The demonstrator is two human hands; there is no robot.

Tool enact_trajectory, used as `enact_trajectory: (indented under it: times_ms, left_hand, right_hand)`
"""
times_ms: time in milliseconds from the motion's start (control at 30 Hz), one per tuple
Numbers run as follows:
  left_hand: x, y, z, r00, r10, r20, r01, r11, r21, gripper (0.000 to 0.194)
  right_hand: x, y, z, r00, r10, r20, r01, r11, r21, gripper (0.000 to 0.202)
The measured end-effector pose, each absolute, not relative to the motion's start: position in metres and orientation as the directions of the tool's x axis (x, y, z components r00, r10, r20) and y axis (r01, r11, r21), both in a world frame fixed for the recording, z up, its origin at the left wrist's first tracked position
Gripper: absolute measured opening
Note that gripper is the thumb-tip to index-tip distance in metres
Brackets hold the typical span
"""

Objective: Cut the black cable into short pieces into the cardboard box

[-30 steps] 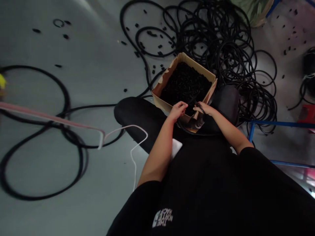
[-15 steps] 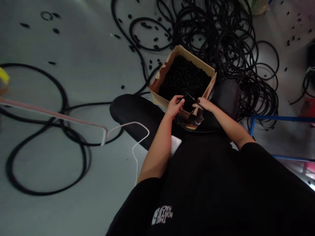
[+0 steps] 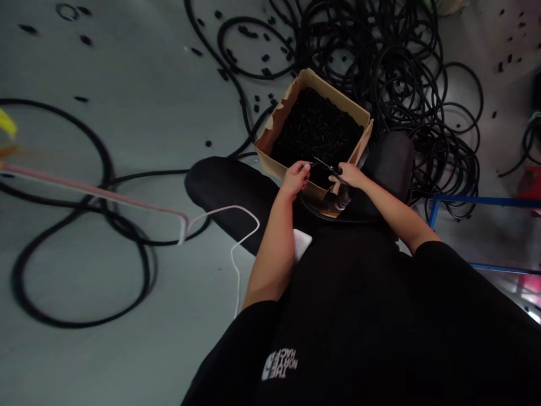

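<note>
Apparently trimming, my right hand (image 3: 347,173) grips slim, dark scissors (image 3: 325,166) over a brown cardboard box (image 3: 338,97) of small black pieces (image 3: 316,124); my left hand (image 3: 296,177) pinches an indistinct item (image 3: 311,163). Snipping calls for steadiness.

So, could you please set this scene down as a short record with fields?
Right hand: holds a dark scissors-like tool
Left hand: beside the tool's tips, fingers curled; grip unclear
Container: open cardboard box holding many small black pieces
Tubing: tangled black heap beyond the box; more black loops at picture left
Floor: grey, with loose black bits scattered
</note>
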State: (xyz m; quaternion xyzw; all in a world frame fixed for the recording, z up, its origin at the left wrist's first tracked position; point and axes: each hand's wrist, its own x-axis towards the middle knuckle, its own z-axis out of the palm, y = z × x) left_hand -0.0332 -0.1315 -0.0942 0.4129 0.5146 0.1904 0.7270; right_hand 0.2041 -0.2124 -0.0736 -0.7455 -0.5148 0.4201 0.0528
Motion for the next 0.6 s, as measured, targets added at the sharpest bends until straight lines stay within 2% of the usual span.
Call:
enact_trajectory:
  times_ms: [133, 300, 600]
  left_hand:
    - [-0.031, -0.136, -0.094, 0.397, 0.69, -0.605, 0.179, 0.589, 0.788, 0.015]
    - [-0.03, -0.139, -0.092, 0.465, 0.601, -0.65, 0.24, 0.622, 0.746, 0.015]
    - [-0.032, -0.135, -0.097, 0.392, 0.685, -0.614, 0.159, 0.607, 0.779, 0.025]
  right_hand:
    - [0.204, -0.212, -0.075, 0.078, 0.812, -0.578, 0.716, -0.449, -0.535, 0.034]
    - [0.203, -0.211, -0.077, 0.04, 0.851, -0.524, 0.708, -0.395, -0.586, 0.037]
    - [0.206, -0.213, -0.061, 0.122, 0.827, -0.549, 0.805, -0.406, -0.433, 0.03]
